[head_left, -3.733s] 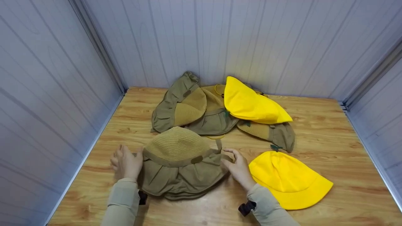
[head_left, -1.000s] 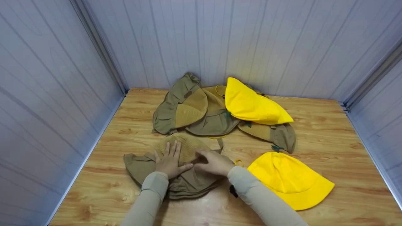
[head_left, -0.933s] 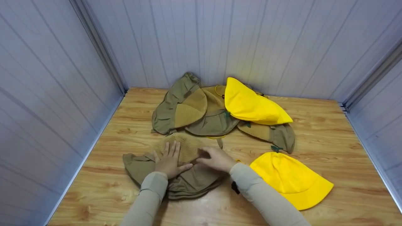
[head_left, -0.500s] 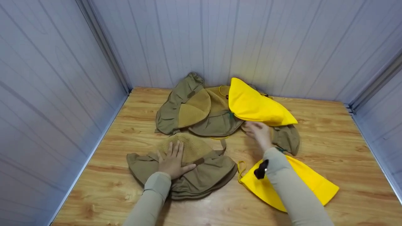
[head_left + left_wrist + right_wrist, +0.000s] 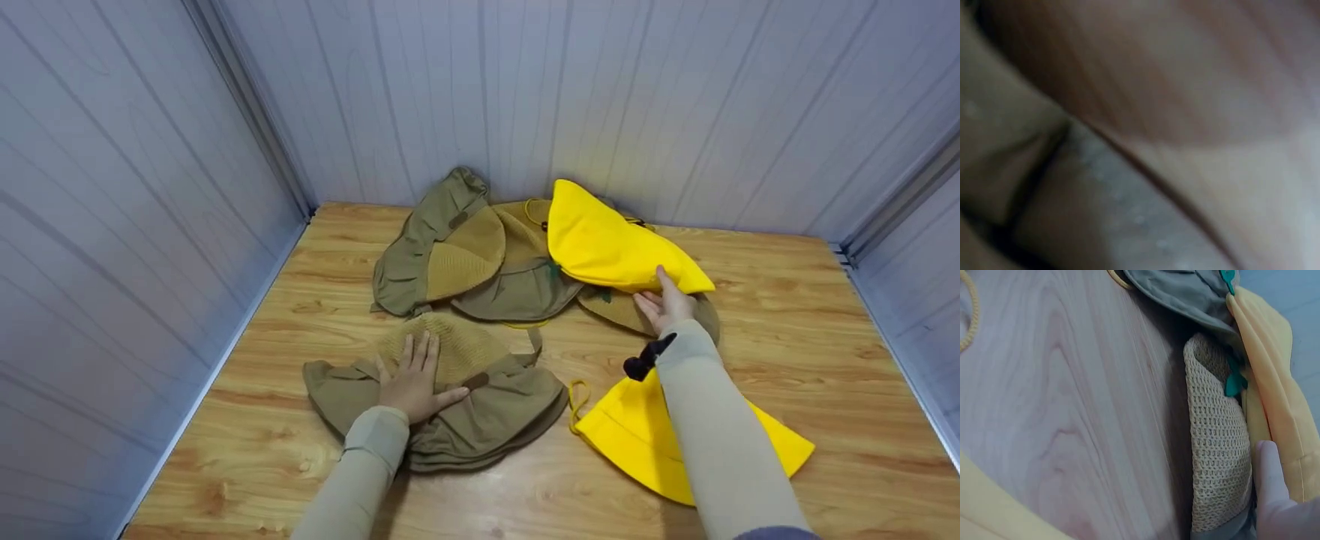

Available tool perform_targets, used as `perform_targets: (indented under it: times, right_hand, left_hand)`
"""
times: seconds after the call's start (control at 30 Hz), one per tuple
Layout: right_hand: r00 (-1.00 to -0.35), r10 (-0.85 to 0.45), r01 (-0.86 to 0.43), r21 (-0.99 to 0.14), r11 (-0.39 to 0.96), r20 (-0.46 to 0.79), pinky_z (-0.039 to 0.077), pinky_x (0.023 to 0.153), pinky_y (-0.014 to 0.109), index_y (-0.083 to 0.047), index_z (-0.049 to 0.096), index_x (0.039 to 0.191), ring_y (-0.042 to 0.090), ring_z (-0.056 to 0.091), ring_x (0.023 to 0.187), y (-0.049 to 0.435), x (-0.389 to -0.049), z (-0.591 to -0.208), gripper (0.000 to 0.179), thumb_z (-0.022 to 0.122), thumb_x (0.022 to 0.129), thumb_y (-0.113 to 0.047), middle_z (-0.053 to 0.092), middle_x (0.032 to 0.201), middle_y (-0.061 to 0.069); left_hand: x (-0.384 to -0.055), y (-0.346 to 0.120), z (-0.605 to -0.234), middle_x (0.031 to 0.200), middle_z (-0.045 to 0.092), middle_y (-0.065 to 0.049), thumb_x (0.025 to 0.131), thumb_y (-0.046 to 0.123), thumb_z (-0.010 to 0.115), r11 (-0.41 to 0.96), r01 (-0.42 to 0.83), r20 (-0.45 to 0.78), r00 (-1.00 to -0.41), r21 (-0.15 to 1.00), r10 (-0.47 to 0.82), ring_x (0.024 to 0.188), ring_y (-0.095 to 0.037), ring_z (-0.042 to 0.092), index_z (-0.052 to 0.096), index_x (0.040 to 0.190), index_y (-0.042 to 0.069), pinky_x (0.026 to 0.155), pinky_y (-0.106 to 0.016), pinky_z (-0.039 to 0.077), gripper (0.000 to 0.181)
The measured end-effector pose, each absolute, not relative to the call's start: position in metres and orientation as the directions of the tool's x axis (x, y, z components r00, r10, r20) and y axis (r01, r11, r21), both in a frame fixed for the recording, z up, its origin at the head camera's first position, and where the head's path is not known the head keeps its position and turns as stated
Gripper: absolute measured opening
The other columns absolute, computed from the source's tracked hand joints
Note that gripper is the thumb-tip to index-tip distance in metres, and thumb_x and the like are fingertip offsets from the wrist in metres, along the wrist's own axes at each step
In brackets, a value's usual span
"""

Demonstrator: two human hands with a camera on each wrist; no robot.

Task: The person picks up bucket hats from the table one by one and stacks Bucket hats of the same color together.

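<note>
Item one: dome-crowned hat of tan knit and pleated khaki cloth (image 5: pixel 480 412). Lay flattened on the wood-grained brown surface (image 5: pixel 247 420), nearer to the person than the heap behind, crown pointing away. Covered in part by the left hand (image 5: pixel 411 390), fingers straight and spread wide over crown and brim, with nothing gripped; probably so held to keep soft cloth flat and steady.

Item two: limp, bright yellow cloth hat, roughly triangular (image 5: pixel 611 244). Rested on the heap near the pale panelled wall (image 5: pixel 480 97), raised by the pieces underneath. Met at its lower right edge by the right hand (image 5: pixel 670 304), one straight digit laid against the cloth. Other fingers partly hidden: could not tell grip from mere touch. Reached from the near side, perhaps for the loose edge there.

Item three: tan mesh-knit hat with khaki brim (image 5: pixel 622 307). Lay beneath item two, partly hidden.

Items four and five: folded tan and khaki hat (image 5: pixel 441 247); flattened khaki-brimmed hat (image 5: pixel 517 292). Overlapped at the back, apparently heaped to save room.

Item six: flat-lying yellow cloth hat (image 5: pixel 634 435), with thin yellow cord loop (image 5: pixel 576 405). Lay apart at right, beneath the outstretched pale right sleeve (image 5: pixel 720 435).
</note>
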State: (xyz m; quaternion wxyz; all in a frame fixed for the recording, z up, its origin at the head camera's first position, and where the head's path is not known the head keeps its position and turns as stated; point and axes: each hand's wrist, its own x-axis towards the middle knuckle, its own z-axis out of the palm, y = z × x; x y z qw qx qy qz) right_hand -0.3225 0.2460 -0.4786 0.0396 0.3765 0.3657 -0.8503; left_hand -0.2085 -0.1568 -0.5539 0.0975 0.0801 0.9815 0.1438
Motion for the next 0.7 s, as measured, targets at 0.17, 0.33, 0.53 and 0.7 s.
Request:
perform_targets:
  times: [0.17, 0.33, 0.53, 0.7]
  right_hand:
    - [-0.705, 0.241, 0.365, -0.633, -0.683, -0.667, 0.044, 0.107, 0.028, -0.025, 0.023, 0.157, 0.021, 0.045, 0.14, 0.25, -0.325, -0.475, 0.071, 0.06, 0.097, -0.031, 0.036, 0.155, 0.009]
    - [-0.694, 0.243, 0.377, -0.629, -0.68, -0.678, 0.044, 0.108, 0.029, -0.022, 0.024, 0.157, 0.023, 0.047, 0.139, 0.254, -0.324, -0.473, 0.068, 0.059, 0.098, -0.028, 0.04, 0.152, 0.01]
    - [-0.692, 0.239, 0.334, -0.596, -0.731, -0.681, 0.046, 0.106, 0.027, -0.023, 0.029, 0.154, 0.019, 0.048, 0.138, 0.256, -0.326, -0.482, 0.064, 0.06, 0.098, -0.022, 0.046, 0.143, 0.007]
    - [-0.754, 0.163, 0.277, -0.533, -0.799, -0.636, 0.044, 0.108, 0.028, -0.027, 0.024, 0.155, 0.019, 0.039, 0.143, 0.258, -0.328, -0.502, 0.071, 0.061, 0.095, -0.013, 0.03, 0.157, 0.005]
  left_hand:
    - [-0.208, -0.156, -0.554, 0.168, 0.004, -0.007, 0.087, 0.074, 0.052, 0.946, 0.125, -0.172, -0.968, 0.298, 0.182, 0.155, -0.032, -0.001, 0.01, 0.16, 0.014, 0.112, -0.075, -0.006, 0.104]
    - [-0.209, -0.156, -0.555, 0.168, 0.005, -0.007, 0.087, 0.073, 0.053, 0.943, 0.132, -0.16, -0.969, 0.304, 0.188, 0.155, -0.032, 0.0, 0.011, 0.16, 0.014, 0.111, -0.076, -0.007, 0.103]
    - [-0.21, -0.156, -0.558, 0.168, 0.004, -0.007, 0.086, 0.074, 0.051, 0.941, 0.134, -0.158, -0.969, 0.312, 0.19, 0.155, -0.032, -0.001, 0.01, 0.16, 0.014, 0.112, -0.075, -0.009, 0.104]
    - [-0.209, -0.157, -0.554, 0.168, 0.001, -0.006, 0.087, 0.075, 0.051, 0.941, 0.119, -0.185, -0.965, 0.317, 0.185, 0.155, -0.031, -0.004, 0.007, 0.16, 0.014, 0.112, -0.074, -0.011, 0.105]
